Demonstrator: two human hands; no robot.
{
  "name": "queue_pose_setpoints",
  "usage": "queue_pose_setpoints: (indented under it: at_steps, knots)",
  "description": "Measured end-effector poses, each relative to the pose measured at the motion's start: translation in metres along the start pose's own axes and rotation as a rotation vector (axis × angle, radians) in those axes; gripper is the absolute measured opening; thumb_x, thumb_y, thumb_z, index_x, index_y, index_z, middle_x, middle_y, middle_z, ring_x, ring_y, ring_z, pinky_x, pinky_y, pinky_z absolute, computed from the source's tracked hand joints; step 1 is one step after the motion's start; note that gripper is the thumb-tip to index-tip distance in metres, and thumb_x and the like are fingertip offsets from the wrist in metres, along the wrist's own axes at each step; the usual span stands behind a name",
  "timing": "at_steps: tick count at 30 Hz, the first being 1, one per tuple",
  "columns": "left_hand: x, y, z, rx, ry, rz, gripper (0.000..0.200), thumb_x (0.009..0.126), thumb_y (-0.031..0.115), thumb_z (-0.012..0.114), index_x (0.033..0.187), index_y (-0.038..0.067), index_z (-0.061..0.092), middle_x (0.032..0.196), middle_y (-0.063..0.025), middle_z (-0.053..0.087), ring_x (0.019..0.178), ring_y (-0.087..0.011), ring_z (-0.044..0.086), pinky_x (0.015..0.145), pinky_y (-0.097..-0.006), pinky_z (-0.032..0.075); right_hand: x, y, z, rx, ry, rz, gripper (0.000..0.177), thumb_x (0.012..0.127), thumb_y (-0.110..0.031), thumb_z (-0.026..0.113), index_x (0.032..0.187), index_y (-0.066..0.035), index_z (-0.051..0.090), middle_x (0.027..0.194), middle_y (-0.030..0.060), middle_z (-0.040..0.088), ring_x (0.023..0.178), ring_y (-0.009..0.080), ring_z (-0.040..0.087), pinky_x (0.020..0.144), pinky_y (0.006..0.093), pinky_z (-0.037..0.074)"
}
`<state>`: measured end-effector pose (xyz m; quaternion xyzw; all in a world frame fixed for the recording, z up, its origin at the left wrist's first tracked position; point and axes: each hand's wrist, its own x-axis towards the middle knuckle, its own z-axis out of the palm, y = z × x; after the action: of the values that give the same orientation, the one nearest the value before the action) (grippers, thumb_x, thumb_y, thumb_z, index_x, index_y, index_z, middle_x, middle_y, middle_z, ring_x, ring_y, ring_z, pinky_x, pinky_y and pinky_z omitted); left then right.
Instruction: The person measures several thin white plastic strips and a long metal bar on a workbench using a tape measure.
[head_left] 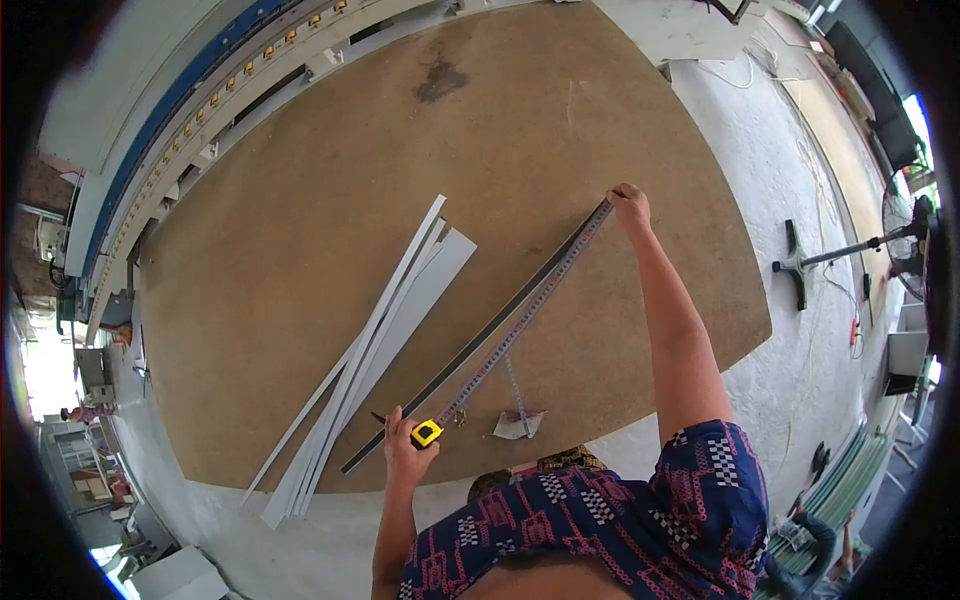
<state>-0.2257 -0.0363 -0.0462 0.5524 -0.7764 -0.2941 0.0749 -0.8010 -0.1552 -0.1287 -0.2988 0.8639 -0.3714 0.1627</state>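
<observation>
My left hand (403, 455) is closed on a yellow and black tape measure (427, 433) near the front edge of the brown board. A thin dark pointed object (378, 417) sticks out beside its fingers; I cannot make out what it is. The pulled-out blade (530, 309) runs slantwise to the far right. There my right hand (630, 207) pinches the blade's end against the tip of a long dark strip (470, 347). This strip lies on the board alongside the blade, and its near end passes by my left hand.
Several light grey strips (385, 310) lie in a loose fan on the brown board (300, 200). Closer to me are a small light-coloured scrap (518, 426) and a short marked strip (515, 382). A long machine (230, 90) borders the far left; a fan stand (795, 265) stands right.
</observation>
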Motion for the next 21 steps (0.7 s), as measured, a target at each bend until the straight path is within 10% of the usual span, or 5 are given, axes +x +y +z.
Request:
queue_pose_setpoints:
  at_steps: [12,21]
  knots:
    - [0.004,0.001,0.002,0.006,-0.022,-0.097,0.049,0.056,0.013,0.076,0.097,0.004,0.052,0.127,-0.0239,0.043,0.118,-0.0398,0.042,0.094,-0.0466,0.038,-0.007,-0.007,0.005,-0.047,-0.050,0.056,0.028,0.076,-0.026,0.058,0.093,-0.006,0.065,0.099,0.0124,0.059,0.091,0.0287,0.057,0.079,0.0364,0.044]
    - [0.008,0.003,-0.002,-0.075,0.034,-0.125,0.049,0.058,0.013,0.076,0.100,0.003,0.053,0.114,-0.0202,0.054,0.106,-0.0389,0.050,0.088,-0.0438,0.043,-0.014,0.004,0.029,-0.265,0.185,-0.029,0.024,0.083,-0.023,0.055,0.096,-0.004,0.064,0.079,0.0126,0.061,0.070,0.0225,0.060,0.066,0.0333,0.046]
